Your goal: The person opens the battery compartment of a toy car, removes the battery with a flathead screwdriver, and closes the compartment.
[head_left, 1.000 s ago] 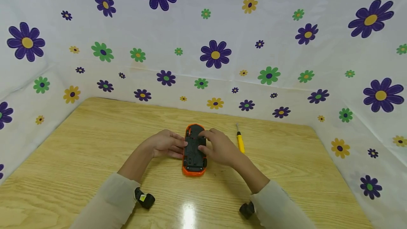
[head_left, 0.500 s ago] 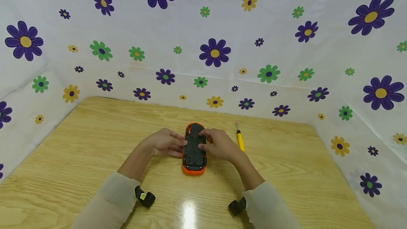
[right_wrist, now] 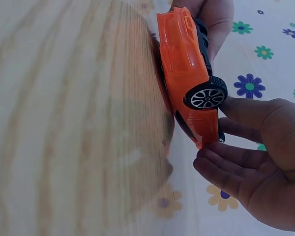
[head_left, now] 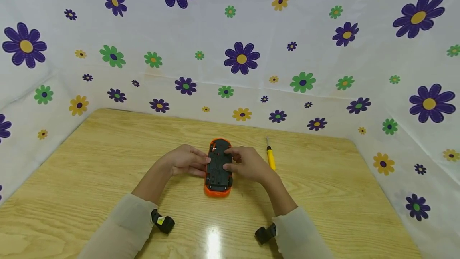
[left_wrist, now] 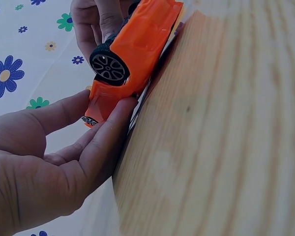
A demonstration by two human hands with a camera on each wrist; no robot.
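Note:
An orange toy car (head_left: 217,167) lies upside down on the wooden table, its black underside facing up. My left hand (head_left: 187,160) holds its left side, the thumb on the edge of the underside and the other fingers low along the body. On the opposite side my right hand (head_left: 248,164) grips the car, thumb and index finger on the underside. The left wrist view shows my left hand (left_wrist: 54,157) at the car's orange body (left_wrist: 142,44), near a wheel. In the right wrist view my right hand (right_wrist: 265,152) touches the car (right_wrist: 184,59) beside another wheel.
A screwdriver (head_left: 271,158) with a yellow handle lies right of the right hand, its tip pointing away. White cloth with printed flowers (head_left: 241,58) hangs behind the wooden table (head_left: 125,143) and along both its sides. Black wrist cameras (head_left: 163,222) sit at the sleeves.
My right wrist and sleeve have swung slightly left, while the fingers of both hands stay on the car. The car and screwdriver keep their places; the head view has shifted a little.

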